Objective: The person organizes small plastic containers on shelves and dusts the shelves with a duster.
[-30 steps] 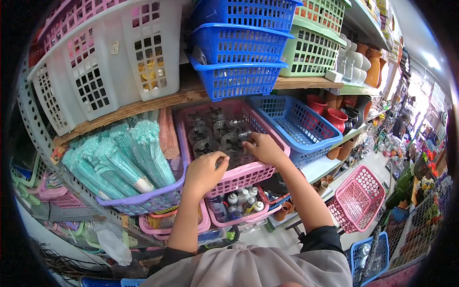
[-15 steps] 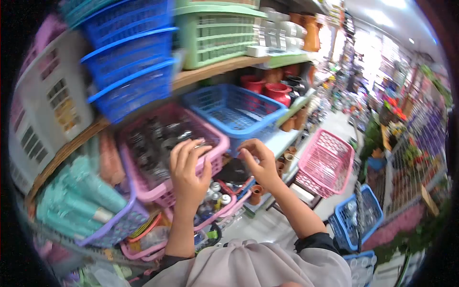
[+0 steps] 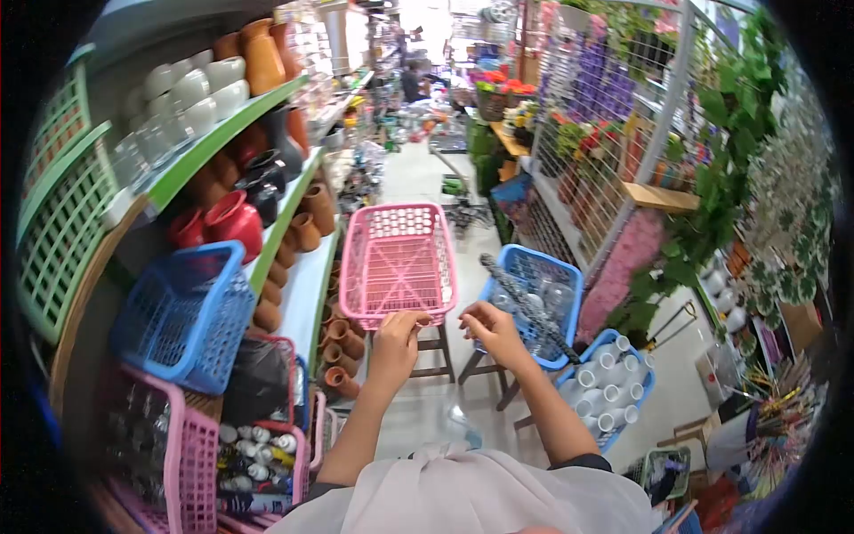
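Observation:
My left hand is at the near rim of a pink plastic basket, its fingers bent together; whether they hold anything is hidden. To the right, my right hand hovers near the left side of a blue basket with clear glass items inside, its thumb and fingers curled close together. Nothing can be made out between them. The pink basket stands on a dark stool and shows only its slatted bottom.
Shelves at left hold a blue basket, red vases, clay pots and a pink basket of glassware. At right are white bottles in a blue basket, a wire rack and plants.
The view has swung right, from the shelf baskets to the aisle. My hands have left the pink glassware basket and are now by the pink basket on the stool.

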A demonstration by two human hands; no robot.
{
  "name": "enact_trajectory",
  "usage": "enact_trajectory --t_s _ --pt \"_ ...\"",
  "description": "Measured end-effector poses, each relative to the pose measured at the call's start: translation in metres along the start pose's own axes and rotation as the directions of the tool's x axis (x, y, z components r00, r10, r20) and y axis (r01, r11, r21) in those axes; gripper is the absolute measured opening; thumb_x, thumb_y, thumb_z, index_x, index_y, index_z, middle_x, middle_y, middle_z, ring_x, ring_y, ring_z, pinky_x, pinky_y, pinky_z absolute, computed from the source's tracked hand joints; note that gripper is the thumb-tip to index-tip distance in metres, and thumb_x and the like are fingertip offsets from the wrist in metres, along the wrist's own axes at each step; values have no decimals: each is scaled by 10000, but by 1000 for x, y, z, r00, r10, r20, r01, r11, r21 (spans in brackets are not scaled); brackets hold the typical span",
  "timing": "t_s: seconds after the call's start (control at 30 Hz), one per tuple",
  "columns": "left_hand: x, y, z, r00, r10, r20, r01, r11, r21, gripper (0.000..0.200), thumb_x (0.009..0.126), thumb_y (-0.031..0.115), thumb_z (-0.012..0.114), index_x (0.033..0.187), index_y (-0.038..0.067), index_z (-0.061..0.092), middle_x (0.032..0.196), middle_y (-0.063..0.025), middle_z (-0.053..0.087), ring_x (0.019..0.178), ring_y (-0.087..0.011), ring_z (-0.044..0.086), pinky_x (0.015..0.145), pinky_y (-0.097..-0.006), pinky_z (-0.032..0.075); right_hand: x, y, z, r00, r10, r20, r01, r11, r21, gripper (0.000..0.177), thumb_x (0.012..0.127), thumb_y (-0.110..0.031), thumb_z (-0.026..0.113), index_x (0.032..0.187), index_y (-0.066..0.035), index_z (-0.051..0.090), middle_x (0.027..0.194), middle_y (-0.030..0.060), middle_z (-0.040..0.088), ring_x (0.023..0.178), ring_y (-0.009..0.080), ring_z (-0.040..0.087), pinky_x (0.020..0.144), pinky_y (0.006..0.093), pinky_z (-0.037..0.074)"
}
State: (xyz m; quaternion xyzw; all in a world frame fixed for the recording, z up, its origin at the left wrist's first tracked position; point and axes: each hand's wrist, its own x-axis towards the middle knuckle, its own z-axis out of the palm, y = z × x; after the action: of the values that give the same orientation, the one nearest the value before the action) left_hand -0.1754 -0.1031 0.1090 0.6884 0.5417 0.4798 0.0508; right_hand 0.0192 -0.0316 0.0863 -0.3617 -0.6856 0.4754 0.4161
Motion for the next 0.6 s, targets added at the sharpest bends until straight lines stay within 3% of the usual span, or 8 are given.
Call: enact_trajectory --t_s 0.1,0.17,0.2,0.27,0.3,0.37,0.4,0.6 --pt "21 -8 62 992 -10 127 21 996 -86 191 788 -36 598 959 39 638 942 -118 648 937 -301 593 832 -398 456 -4 57 -62 979 81 -188 -101 990 -99 174 894 -156 602 939 10 630 788 81 671 639 136 622 585 278 486" --pt "31 -11 100 977 44 211 -17 991 -131 184 799 14 607 979 37 634 963 -122 644 923 -307 595 852 -397 454 -12 75 -100 953 118 -279 -210 921 -328 195 868 -178 619 911 11 632 813 108 670 696 213 649 650 334 506" --pt "35 -17 120 963 57 264 -20 990 -139 201 817 59 614 1016 39 633 993 -126 642 918 -296 604 868 -386 458 -15 93 -119 947 125 -297 -224 918 -329 195 868 -178 619 911 11 632 813 108 670 696 213 649 650 334 506" --pt "40 -24 157 932 19 362 53 981 -189 206 827 69 615 1030 39 635 1004 -125 645 931 -279 609 869 -378 461 -22 139 -149 934 87 -347 -301 717 -629 245 826 -222 649 922 2 629 889 143 658 825 309 645 747 406 508" --pt "40 -29 176 894 -27 447 137 967 -216 212 837 80 616 1044 40 636 1015 -123 647 944 -262 615 870 -370 464 -27 149 -157 928 95 -361 -316 714 -625 245 826 -222 649 922 2 629 889 143 658 825 309 645 747 406 508" --pt "38 -43 213 872 -28 488 161 959 -233 208 856 100 618 1052 34 640 1012 -123 658 949 -236 627 845 -354 477 -37 167 -170 897 131 -423 -428 501 -752 339 772 -257 690 977 1 612 968 193 630 933 364 601 801 451 491" --pt "37 -48 228 843 -41 536 197 951 -237 204 858 106 621 1046 28 641 996 -121 663 935 -235 631 832 -350 482 -38 179 -176 880 220 -420 -474 443 -761 409 750 -284 715 1020 2 603 997 198 632 979 369 588 828 462 489" --pt "32 -69 301 740 -63 670 292 927 -234 228 837 170 646 1012 23 662 949 -140 680 858 -253 654 771 -355 506 -47 224 -184 883 267 -387 -466 390 -794 429 738 -301 733 1042 -26 610 1014 154 641 1007 347 566 824 492 468"
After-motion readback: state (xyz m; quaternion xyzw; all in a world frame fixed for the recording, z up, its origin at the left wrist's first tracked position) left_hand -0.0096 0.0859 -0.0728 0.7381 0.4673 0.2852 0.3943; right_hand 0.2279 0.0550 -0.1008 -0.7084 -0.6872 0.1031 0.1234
